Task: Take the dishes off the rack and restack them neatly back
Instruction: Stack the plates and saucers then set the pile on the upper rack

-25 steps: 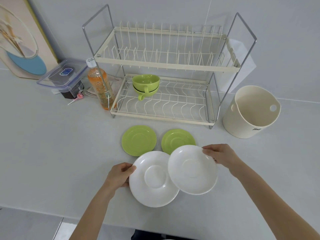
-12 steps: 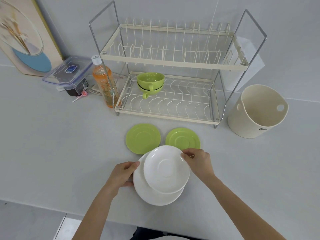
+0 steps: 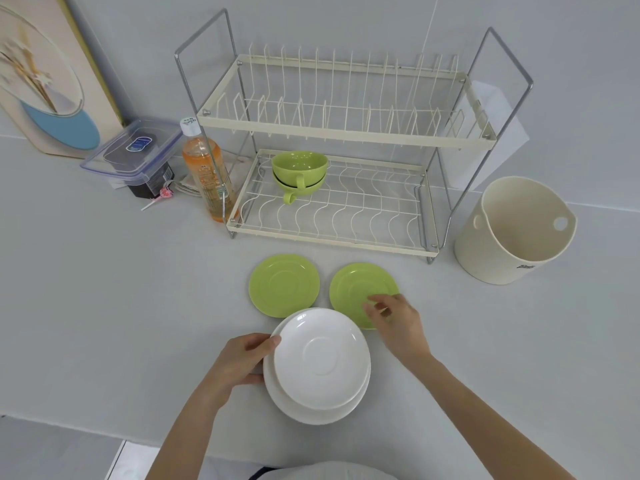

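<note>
Two white saucers lie stacked on the counter near me, the top white saucer (image 3: 322,358) resting on the lower white saucer (image 3: 311,410). My left hand (image 3: 242,358) grips the stack's left rim. My right hand (image 3: 394,320) hovers with fingers apart over the near edge of the right green saucer (image 3: 356,282), holding nothing. A second green saucer (image 3: 284,284) lies to its left. The two-tier wire rack (image 3: 339,133) stands behind, with two stacked green cups (image 3: 299,173) on its lower shelf. The upper shelf holds nothing.
An orange drink bottle (image 3: 206,174) stands at the rack's left foot, beside a clear lidded container (image 3: 135,150). A cream bucket (image 3: 516,230) sits right of the rack. A framed picture (image 3: 38,74) leans on the wall at far left.
My right hand set the second white saucer onto the first, let it go, and moved up to the right green saucer. My left hand stayed on the stack's rim.
</note>
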Available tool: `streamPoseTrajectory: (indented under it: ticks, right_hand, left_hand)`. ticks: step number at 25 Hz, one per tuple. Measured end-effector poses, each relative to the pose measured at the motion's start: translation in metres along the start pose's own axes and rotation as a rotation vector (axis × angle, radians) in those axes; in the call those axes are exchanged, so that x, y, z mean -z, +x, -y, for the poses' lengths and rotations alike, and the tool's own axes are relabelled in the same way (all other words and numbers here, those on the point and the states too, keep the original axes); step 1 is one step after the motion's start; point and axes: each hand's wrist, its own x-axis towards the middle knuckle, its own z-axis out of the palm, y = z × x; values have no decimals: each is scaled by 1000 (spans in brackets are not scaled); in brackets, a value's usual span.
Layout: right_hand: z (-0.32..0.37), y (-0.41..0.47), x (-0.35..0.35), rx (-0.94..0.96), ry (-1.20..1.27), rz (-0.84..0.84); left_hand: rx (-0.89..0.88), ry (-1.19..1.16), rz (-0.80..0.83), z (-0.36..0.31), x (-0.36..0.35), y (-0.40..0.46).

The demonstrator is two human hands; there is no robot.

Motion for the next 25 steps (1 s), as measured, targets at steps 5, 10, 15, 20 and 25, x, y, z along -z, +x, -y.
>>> streamPoseTrajectory:
  ticks: [5, 10, 15, 20, 25]
  right_hand:
    - [-16, 31, 21, -252, -29, -17]
    - [-17, 39, 18, -509, 407, 64]
    - [-15, 29, 33, -621, 930, 64]
    - [-8, 7, 44, -542, 921, 265]
    - [-1, -18, 26, -468, 687, 458]
  left_hand:
    - [7, 28, 21, -2, 2, 2]
    - [19, 28, 19, -2, 2, 2]
    - [22, 25, 12, -1, 2, 3]
    - [23, 22, 18, -1, 2, 3]
    - [25, 17, 21, 0, 3, 4]
